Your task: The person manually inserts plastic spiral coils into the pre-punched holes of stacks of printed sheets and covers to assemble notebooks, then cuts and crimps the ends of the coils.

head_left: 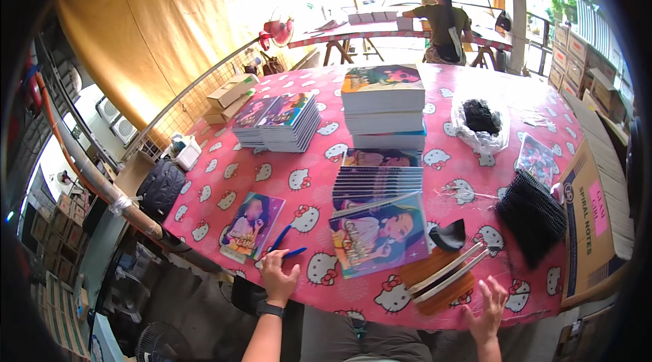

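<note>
My left hand (278, 279), with a dark watch at the wrist, is at the front of the table by a blue-handled hand tool (293, 252). Its fingers touch or nearly touch the tool's near end, the thumb apart. Over the front right edge hovers my right hand (487, 308), fingers spread and holding nothing. Beside it lies a brown wooden block (435, 280) with pale strips across it and a black curved piece (448, 234) at its far end. An illustrated notebook (379, 236) lies flat between my hands, before a fanned row of notebooks (373, 182). Another notebook (252, 225) lies left.
Behind stand a tall notebook stack (384, 100) and a shorter one (285, 124). Black spiral coils (533, 216) lie right, near a cardboard box (591, 219). A plastic bag (480, 121) holds black material. A person (445, 22) works at a far table.
</note>
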### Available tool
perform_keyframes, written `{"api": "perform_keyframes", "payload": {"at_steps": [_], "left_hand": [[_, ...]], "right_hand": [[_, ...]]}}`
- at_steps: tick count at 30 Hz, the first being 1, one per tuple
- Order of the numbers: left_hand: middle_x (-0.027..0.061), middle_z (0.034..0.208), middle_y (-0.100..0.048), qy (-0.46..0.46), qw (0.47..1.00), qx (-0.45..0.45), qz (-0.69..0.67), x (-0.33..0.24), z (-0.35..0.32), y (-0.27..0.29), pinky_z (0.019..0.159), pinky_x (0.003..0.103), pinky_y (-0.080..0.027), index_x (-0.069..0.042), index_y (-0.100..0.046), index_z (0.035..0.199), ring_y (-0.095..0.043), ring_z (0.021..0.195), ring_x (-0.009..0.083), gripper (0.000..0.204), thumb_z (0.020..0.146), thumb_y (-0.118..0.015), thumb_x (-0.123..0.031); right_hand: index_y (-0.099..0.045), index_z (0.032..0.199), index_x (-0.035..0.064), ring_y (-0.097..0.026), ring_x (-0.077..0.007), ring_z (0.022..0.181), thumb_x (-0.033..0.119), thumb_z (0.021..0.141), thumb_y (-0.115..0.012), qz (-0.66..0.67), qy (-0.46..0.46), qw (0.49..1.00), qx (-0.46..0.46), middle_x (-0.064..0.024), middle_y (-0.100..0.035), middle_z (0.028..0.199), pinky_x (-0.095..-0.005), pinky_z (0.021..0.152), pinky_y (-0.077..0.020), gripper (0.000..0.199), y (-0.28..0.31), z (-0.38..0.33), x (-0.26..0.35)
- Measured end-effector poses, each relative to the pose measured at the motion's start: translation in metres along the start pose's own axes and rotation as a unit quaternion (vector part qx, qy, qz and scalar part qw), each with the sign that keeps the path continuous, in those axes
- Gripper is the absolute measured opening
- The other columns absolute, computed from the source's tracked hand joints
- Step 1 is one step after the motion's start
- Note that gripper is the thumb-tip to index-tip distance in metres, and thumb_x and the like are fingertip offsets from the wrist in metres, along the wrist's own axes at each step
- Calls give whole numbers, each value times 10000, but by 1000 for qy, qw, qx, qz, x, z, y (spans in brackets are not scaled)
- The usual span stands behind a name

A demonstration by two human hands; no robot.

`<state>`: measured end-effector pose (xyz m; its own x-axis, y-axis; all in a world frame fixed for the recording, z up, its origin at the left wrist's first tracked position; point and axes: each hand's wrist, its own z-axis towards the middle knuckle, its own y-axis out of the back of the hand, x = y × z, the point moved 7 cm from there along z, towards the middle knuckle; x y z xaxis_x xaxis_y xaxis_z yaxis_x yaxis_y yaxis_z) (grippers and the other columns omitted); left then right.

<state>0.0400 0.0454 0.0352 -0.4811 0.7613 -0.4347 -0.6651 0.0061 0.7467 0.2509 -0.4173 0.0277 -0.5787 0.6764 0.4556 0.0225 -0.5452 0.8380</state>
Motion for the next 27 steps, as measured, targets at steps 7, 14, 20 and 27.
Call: {"api": "perform_keyframes", "payload": {"at_steps": [7,14,20,27], "left_hand": [[44,954,-572,-62,997,8,46,-4,0,-4,829,423,-407,-174,-647,1032,-536,968,260,258,778,-641,-134],[131,969,-637,5,987,-16,-158,-13,48,-31,796,396,-476,-64,-611,1139,-604,923,300,313,851,-630,-184],[123,950,-658,184,882,61,-430,-21,34,-100,717,295,-518,42,-567,1148,-629,842,152,485,787,-761,-217],[33,836,-621,167,839,76,-512,-32,50,-118,597,264,-447,26,-582,1004,-561,720,98,354,746,-764,-135]], "right_hand": [[-641,1150,150,-410,-370,1210,339,691,-735,-28,121,992,7,-173,-464,1318,-481,997,-303,505,-29,6,81],[-664,1132,220,-414,-301,1139,284,715,-719,-95,144,985,-24,-73,-503,1231,-479,931,-303,425,-51,-12,110],[-668,1125,234,-432,-274,1103,238,714,-702,-24,137,990,-32,-38,-521,1174,-454,922,-290,412,-47,-14,131],[-663,1126,222,-426,-281,1153,254,700,-715,14,131,991,19,-30,-510,1264,-462,932,-285,430,-50,-22,120]]}}
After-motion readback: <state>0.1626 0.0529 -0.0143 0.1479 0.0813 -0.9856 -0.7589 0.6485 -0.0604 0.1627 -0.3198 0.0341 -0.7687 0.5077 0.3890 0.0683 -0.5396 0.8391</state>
